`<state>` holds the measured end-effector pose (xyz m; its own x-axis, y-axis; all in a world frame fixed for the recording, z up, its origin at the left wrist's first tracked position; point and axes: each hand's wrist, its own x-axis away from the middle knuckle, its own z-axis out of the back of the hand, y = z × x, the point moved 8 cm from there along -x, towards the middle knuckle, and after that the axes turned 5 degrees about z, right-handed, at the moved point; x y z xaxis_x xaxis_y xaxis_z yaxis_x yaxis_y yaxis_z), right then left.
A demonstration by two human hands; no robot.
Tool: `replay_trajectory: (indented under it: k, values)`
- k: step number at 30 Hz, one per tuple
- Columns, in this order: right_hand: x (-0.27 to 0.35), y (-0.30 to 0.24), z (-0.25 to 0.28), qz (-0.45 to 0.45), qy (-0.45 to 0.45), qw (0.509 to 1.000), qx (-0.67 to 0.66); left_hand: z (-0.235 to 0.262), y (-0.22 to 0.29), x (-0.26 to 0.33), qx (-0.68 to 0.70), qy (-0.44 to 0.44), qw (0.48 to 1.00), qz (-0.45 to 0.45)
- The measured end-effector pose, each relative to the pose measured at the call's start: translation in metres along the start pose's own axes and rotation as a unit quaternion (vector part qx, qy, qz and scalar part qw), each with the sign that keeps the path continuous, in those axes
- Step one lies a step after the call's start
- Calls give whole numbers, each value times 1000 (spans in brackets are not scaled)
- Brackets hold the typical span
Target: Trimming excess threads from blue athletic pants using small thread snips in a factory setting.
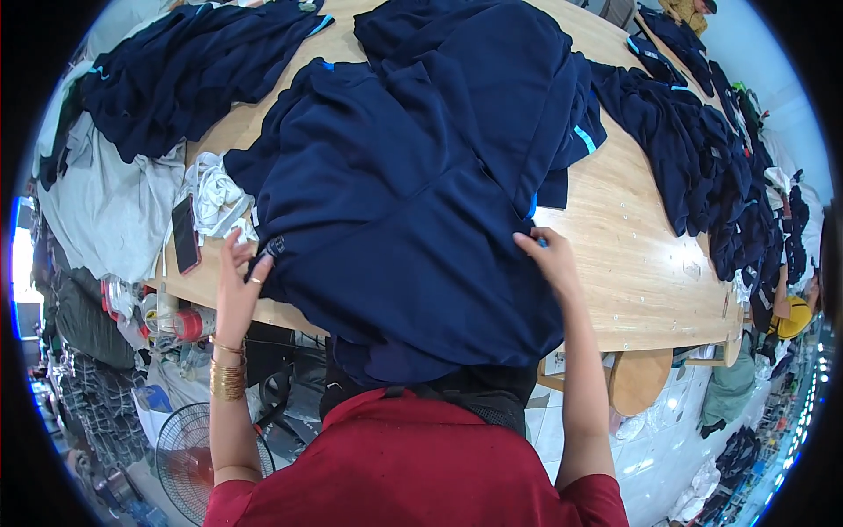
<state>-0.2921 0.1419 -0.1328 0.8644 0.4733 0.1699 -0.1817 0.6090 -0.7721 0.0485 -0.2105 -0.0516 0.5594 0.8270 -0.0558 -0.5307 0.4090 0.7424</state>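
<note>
A large navy garment [378, 237] with light-blue trim is spread over the near edge of the table and hangs down in front of me. At its left edge is my left hand [239, 274], fingers apart, the thumb beside a small pale printed mark on the cloth. My right hand [551, 259] is closed at the garment's right edge, fingertips against the fabric. Between its fingers shows a small blue thing [542, 242], mostly hidden, whose kind I cannot make out. More navy cloth [492, 79] lies bunched just beyond.
On the wooden table [632, 281], a phone [185, 235] lies beside white cord or tape [215, 198]. Navy garments [202, 70] are heaped far left, others [685, 149] at the right. Below stand a fan [189, 448] and a round stool [639, 382]. Other people are at the right.
</note>
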Motion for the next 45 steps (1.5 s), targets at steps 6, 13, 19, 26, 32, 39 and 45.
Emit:
replay_trajectory:
  k: [6, 13, 19, 26, 32, 39, 45]
  values:
    - [19, -7, 48, 85, 165, 982, -16, 12, 36, 8, -137, 39, 984, -107]
    - [108, 68, 181, -27, 273, 948, -161, -29, 102, 54, -65, -287, 944, -147]
    - [84, 30, 148, 15, 173, 971, 163, -33, 66, 52, -43, -244, 965, -91]
    - [5, -147, 67, 172, 63, 980, 79, 8, 24, 40, -121, -119, 985, 12]
    - [-85, -199, 1, 229, 94, 967, 63, -17, -19, 40, 31, -166, 977, 131]
    - [-85, -197, -6, 260, 30, 958, 114, -48, -42, 53, 284, -254, 895, 231]
    - [-47, -162, 81, 95, -26, 962, -255, -73, -54, 81, 386, -408, 753, 344]
